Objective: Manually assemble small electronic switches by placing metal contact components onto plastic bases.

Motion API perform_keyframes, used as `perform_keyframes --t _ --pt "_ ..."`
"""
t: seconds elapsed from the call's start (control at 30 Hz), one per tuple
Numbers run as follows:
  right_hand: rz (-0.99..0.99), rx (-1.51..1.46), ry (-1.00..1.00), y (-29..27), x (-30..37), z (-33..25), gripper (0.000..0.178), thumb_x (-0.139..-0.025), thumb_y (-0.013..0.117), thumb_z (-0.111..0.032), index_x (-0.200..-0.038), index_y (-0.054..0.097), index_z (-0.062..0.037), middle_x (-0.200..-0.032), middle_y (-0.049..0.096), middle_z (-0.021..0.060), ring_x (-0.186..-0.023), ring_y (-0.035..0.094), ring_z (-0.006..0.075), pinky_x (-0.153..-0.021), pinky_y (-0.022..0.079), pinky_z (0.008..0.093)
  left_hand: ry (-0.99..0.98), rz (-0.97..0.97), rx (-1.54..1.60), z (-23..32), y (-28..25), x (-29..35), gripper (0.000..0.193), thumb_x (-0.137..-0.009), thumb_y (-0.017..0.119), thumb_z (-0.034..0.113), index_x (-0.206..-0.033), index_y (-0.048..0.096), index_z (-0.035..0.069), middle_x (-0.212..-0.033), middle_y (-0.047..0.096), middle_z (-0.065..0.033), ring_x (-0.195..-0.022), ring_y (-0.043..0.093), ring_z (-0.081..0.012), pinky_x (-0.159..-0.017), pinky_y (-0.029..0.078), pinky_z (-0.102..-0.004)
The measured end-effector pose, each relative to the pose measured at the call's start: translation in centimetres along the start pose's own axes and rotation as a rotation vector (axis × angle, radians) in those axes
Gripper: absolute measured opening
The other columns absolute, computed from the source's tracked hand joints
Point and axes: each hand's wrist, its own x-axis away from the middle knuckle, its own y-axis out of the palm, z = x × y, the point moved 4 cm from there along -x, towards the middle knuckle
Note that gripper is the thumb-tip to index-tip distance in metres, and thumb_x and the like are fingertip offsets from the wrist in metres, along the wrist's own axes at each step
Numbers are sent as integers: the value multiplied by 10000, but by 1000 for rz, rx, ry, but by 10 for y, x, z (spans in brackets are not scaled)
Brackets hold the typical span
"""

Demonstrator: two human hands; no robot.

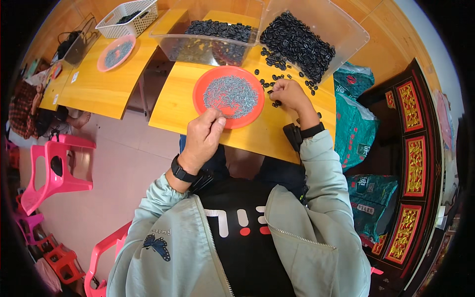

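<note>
A round red plate (199,88) on the yellow table holds a layer of small grey metal pins (230,94). My left hand (202,138) is closed in a pinch over the plate's near rim; whatever sits between its fingertips is too small to name. To the plate's right, my right hand (293,95) is closed, its thumb and forefinger pinching a small black oval piece (270,91). Another black oval piece (277,103) lies just under those fingers. More loose black pieces (274,59) are scattered on the table beyond my right hand.
Two clear plastic bins stand at the back: one upright (203,53), one tipped toward me (346,37), both with many black pieces. A second pin plate (129,48) and a white basket (148,19) sit far left. Green sacks (356,128) flank the table's right edge; pink stools (52,171) are left.
</note>
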Motion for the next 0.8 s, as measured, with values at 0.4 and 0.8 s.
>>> perform_keyframes --t 0.4,0.8 --pt "-373 -505 -186 40 48 -80 136 -711 688 9 -790 596 -53 -737 583 -33 -672 548 45 -630 450 176 -137 -196 97 -11 36 -23 133 -852 504 151 -863 502 19 -718 558 -171 -692 574 -342 -599 429 -397" --pt "-487 -623 -137 63 59 -88 94 -748 667 -12 -798 591 -40 -773 598 -12 -720 569 56 -670 467 186 -128 -178 109 -27 30 -15 127 -883 463 139 -828 492 28 -614 517 -117 -579 547 -264 -531 408 -344"
